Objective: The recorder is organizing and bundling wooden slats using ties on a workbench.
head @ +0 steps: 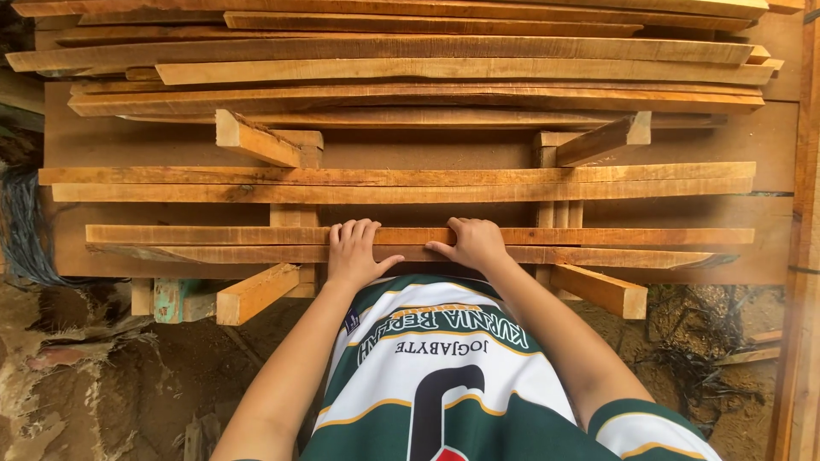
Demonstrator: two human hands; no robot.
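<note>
Although the stack is already many layers high, the work in hand looks only partly done, to judge by the nearest layer. At nine o'clock a dark bundle of cables (pixel 24 224) hangs beside the stack over bare earth. A short cross block (pixel 254 292) juts out at seven o'clock, under the front planks. The left hand (pixel 354 253) lies at the centre on the nearest plank (pixel 213 235), its fingers (pixel 348 231) curled over the plank's far edge and the thumb spread toward three o'clock; it rests on the wood and presses rather than closing round it. Just beside it, at three o'clock of it, the right hand (pixel 475 244) sits on the same plank, fingers bent down onto the top and thumb pointing at the left hand. Neither hand lifts anything. The plank lies flat, crosswise, on the front edge of the stack, with a second plank (pixel 598 256) touching it on the near side. Behind, toward twelve o'clock, rows of planks (pixel 401 182) stand settled on spacers (pixel 602 139). At five o'clock another block (pixel 600 291) sticks out. I judge the front row is laid but not finished.
</note>
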